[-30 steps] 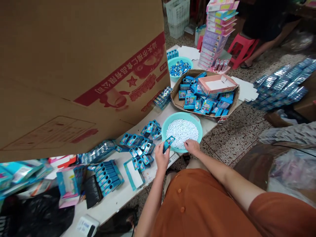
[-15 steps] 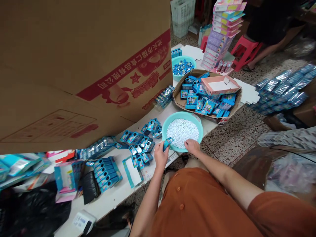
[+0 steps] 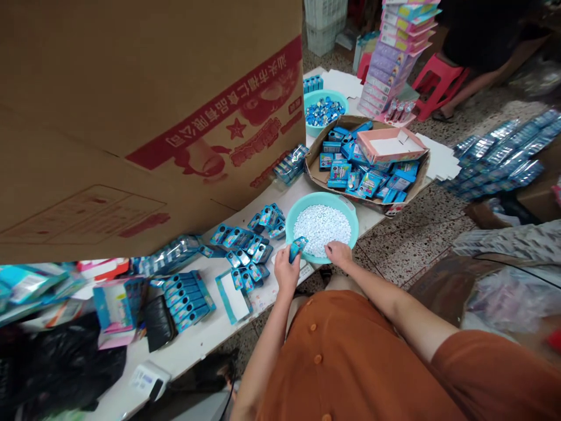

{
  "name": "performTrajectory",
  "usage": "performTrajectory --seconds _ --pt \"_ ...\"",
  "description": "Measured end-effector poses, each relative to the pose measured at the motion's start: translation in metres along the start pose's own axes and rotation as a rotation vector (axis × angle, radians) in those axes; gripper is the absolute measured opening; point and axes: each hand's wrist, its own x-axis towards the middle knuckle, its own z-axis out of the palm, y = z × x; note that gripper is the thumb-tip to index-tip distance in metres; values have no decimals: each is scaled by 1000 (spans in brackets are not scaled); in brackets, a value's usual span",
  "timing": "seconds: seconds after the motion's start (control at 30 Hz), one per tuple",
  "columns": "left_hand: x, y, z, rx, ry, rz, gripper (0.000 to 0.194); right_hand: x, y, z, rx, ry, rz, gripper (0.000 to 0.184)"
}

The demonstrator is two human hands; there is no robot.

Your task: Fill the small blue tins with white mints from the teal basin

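A small blue candy box (image 3: 298, 247) is gripped upright and tilted in my left hand (image 3: 286, 273), at the near left rim of a turquoise basin (image 3: 293, 211). Small white pellets, like candies (image 3: 322, 225), fill the basin's bottom. My right hand (image 3: 340, 255) rests over the basin's near right edge with its fingers pinched together at the pellets; whatever is between them is hidden. To the left of my left hand, several blue boxes (image 3: 258, 252) with dark round openings lie clustered on the white table (image 3: 193, 345).
A big cardboard carton (image 3: 153, 88) looms at the left. Behind the basin stands a cardboard tray (image 3: 313, 169) of blue boxes, with a pink box lid (image 3: 390, 146) on top. A black wallet (image 3: 158, 323) lies at the left. A person sits on a red stool (image 3: 438, 85) at the back.
The view has shifted slightly. My left hand keeps hold of the blue candy box, which has turned more upright. My right hand stays pinched at the pellets in nearly the same place.
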Motion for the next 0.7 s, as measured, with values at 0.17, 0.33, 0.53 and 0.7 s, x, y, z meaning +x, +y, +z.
performTrajectory --seconds 0.17,0.33,0.53,0.7 --pt "-9 -4 1 -223 44 -119 38 0 0 -2 3 3 -9 40" --pt "-24 -11 5 -646 124 -259 44 0 2 0 -5 18 -9 40" --pt "-33 -15 1 -589 182 -239 47 2 6 7 -16 57 -29 40" --pt "-33 -25 -8 -483 285 -244 46 2 6 9 -22 59 -32 39"
